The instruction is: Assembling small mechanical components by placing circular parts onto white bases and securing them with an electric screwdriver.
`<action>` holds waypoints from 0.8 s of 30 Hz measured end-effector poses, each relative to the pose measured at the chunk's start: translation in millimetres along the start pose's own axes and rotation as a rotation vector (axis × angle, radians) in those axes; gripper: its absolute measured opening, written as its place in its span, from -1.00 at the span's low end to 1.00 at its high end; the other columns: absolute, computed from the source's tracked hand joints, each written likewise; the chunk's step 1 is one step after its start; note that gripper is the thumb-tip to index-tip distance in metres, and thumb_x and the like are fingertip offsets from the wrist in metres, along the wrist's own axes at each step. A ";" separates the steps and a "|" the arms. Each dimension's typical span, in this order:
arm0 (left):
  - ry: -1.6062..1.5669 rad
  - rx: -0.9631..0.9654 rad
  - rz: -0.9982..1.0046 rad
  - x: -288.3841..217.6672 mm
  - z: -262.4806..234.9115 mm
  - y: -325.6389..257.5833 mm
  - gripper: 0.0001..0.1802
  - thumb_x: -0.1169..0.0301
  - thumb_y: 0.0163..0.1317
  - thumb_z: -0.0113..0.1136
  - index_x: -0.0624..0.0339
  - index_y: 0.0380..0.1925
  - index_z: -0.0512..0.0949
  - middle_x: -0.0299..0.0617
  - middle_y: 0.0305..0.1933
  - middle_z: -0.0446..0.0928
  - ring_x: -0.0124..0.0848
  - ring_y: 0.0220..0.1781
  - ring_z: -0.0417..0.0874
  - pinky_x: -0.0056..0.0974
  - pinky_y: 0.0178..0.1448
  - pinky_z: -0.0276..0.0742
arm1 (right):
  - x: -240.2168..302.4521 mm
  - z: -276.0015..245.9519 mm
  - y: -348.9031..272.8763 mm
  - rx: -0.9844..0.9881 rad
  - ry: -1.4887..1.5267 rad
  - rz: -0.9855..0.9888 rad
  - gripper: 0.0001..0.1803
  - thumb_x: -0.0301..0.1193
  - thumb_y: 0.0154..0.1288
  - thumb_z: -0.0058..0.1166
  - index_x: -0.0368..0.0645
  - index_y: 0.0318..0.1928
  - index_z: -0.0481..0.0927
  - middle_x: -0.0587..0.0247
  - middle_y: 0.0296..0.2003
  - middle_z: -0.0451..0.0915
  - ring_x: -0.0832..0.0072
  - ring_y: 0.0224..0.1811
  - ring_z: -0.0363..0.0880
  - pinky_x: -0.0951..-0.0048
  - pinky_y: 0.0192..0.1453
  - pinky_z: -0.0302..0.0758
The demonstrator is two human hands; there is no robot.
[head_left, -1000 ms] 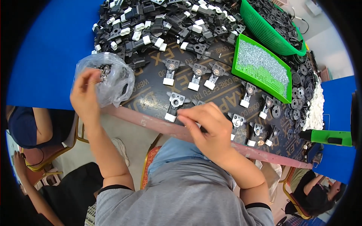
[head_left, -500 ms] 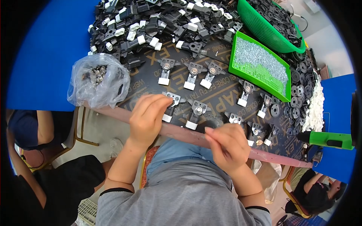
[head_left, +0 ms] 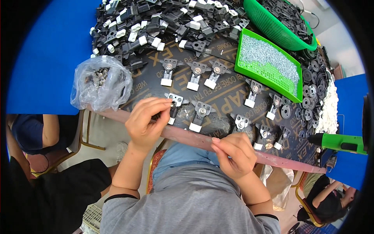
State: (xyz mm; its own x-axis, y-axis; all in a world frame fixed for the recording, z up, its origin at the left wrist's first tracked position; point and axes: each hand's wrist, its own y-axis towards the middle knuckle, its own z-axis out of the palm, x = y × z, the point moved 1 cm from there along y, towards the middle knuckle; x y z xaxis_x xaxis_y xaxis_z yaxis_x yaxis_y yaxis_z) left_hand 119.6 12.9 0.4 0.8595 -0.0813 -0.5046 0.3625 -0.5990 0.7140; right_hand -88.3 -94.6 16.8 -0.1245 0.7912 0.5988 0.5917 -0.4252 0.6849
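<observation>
My left hand [head_left: 145, 121] is closed in a pinch, its fingertips at the near-left black plastic assembly [head_left: 178, 100] with a white end. A tiny shiny spot shows at those fingertips, too small to name. To its right lies a similar assembly [head_left: 201, 112] with a round metal piece in its middle. My right hand [head_left: 236, 155] is pinched shut over the table's pinkish front edge [head_left: 187, 137], and whatever its fingers may hold is hidden. Beyond the right hand lie more assemblies, one of them [head_left: 241, 122] closest to its knuckles.
A plastic bag [head_left: 122, 87] of small metal parts sits at the left. Loose black-and-white parts [head_left: 156, 25] are heaped at the back. At right stand a green tray [head_left: 269, 84] of screws, a green basket [head_left: 269, 29], black discs [head_left: 307, 103] and a green-and-black power tool [head_left: 339, 143].
My left hand has drawn slightly left and back, uncovering more of the near-left assembly. My right hand stays pinched in nearly the same place. The whole view has shifted a little.
</observation>
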 end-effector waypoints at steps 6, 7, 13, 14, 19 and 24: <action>-0.345 -0.009 -0.175 -7.4 -5.5 -7.3 -0.73 0.80 0.01 0.24 0.33 -0.28 0.58 -0.02 -0.23 0.69 -0.22 -0.15 0.66 -0.22 -0.03 0.57 | -0.8 1.5 -3.6 0.011 -0.001 0.004 -0.74 -0.66 0.02 0.37 -0.25 -0.22 0.67 0.23 -0.43 0.62 0.38 -0.43 0.54 0.45 -0.36 0.46; -0.367 -0.009 -0.154 -10.8 -6.9 -5.2 -0.73 0.80 0.00 0.24 0.32 -0.28 0.58 -0.01 -0.23 0.69 -0.22 -0.16 0.66 -0.22 -0.04 0.57 | -0.7 1.8 -3.6 0.012 -0.002 0.003 -0.75 -0.65 0.03 0.37 -0.25 -0.23 0.67 0.23 -0.43 0.62 0.38 -0.43 0.54 0.45 -0.36 0.46; -0.357 -0.069 -0.141 -18.9 -7.1 3.2 -0.77 0.73 -0.05 0.36 0.31 -0.34 0.64 -0.09 -0.26 0.71 -0.26 -0.20 0.71 -0.25 -0.07 0.59 | -1.0 7.6 -0.4 0.021 0.020 -0.023 -0.75 -0.65 0.01 0.38 -0.26 -0.23 0.67 0.21 -0.43 0.63 0.37 -0.44 0.56 0.45 -0.37 0.47; -0.219 -0.043 -0.093 -15.9 -7.6 5.6 -0.77 0.71 -0.06 0.36 0.29 -0.35 0.64 -0.11 -0.26 0.71 -0.24 -0.20 0.70 -0.24 -0.07 0.59 | -1.1 9.0 0.0 0.025 0.018 -0.023 -0.75 -0.65 0.01 0.38 -0.26 -0.23 0.67 0.21 -0.43 0.63 0.37 -0.44 0.56 0.45 -0.37 0.47; 0.106 0.069 0.031 6.3 -6.2 4.2 -0.75 0.72 -0.12 0.36 0.25 -0.38 0.64 -0.20 -0.29 0.65 -0.24 -0.19 0.66 -0.23 -0.07 0.58 | -4.7 11.4 -5.4 0.016 -0.006 -0.021 -0.74 -0.67 -0.02 0.38 -0.27 -0.24 0.68 0.21 -0.43 0.64 0.39 -0.45 0.56 0.46 -0.38 0.47; 0.125 0.147 0.094 5.4 -3.2 3.8 -0.69 0.71 -0.14 0.33 0.22 -0.33 0.66 -0.19 -0.23 0.61 -0.18 -0.15 0.65 -0.18 -0.05 0.57 | -5.2 12.7 -6.2 0.021 -0.010 -0.036 -0.73 -0.67 -0.02 0.39 -0.26 -0.24 0.68 0.21 -0.43 0.64 0.39 -0.45 0.57 0.47 -0.39 0.47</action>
State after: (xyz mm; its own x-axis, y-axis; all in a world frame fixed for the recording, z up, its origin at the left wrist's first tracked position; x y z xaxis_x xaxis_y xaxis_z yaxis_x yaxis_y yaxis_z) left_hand 126.7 12.7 1.9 0.9284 -0.0484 -0.3684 0.2299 -0.7041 0.6719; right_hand -81.2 -90.5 4.2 -0.1385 0.8101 0.5696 0.6038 -0.3869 0.6970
